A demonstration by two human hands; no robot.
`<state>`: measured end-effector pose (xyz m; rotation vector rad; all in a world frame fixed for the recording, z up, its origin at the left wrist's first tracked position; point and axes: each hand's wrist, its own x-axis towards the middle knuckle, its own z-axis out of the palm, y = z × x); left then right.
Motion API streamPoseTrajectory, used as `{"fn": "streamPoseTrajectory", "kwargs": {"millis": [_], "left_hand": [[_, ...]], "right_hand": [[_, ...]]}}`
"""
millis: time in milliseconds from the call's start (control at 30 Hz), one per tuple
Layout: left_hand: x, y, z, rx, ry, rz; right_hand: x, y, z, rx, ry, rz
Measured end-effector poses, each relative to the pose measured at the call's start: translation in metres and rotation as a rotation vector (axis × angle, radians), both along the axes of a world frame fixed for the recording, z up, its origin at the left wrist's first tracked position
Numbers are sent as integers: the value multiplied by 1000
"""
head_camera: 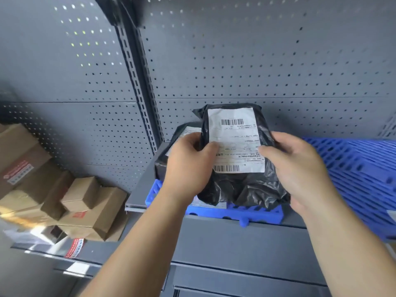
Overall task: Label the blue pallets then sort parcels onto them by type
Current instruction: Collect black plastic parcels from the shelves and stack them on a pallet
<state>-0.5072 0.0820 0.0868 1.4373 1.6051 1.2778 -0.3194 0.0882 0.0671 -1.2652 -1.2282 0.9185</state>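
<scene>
A black plastic parcel bag (pixel 240 185) with a white barcode label is held upright over a blue pallet (pixel 257 215) on the grey shelf. My left hand (pixel 188 166) grips its left side, thumb on the label. On the bag's right side sits my right hand (pixel 300 168), thumb also touching the label. Behind the held bag, a second black bag (pixel 182 131) with a white label lies on the same pallet, mostly hidden. Another blue pallet (pixel 360 168) lies on the shelf at the right.
Several brown cardboard boxes (pixel 85 202) are piled on the lower shelf at the left. A grey perforated back panel (pixel 257 61) rises behind the shelves, split by a slotted upright post (pixel 139 93). A small white label (pixel 210 204) is stuck on the near pallet's front.
</scene>
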Motion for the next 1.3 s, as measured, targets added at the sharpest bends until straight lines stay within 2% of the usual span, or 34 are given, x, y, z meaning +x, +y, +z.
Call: {"fn": "streamPoseTrajectory", "kwargs": {"millis": [233,533,633,700,767,967,1300], "left_hand": [[35,29,-13,-27,65,-16],[42,50,-19,-13,234,-44],[38,54,-15,-23,408,-97],[37,54,-16,43,573,-87],[34,53,-17,103,660,-60],[28,53,-20,88,685,-87],[44,62,-26,-57,825,-326]], "right_hand": [[31,27,-15,-92,-28,-64],[33,47,-26,-143,-83,-122],[36,53,-26,-196,-112,-67],[38,56,-28,-248,-118,-56],[38,56,-31,-271,-130,-42],[36,56,-33,-240,-183,-34],[30,50,-37,-216,-249,-1]]}}
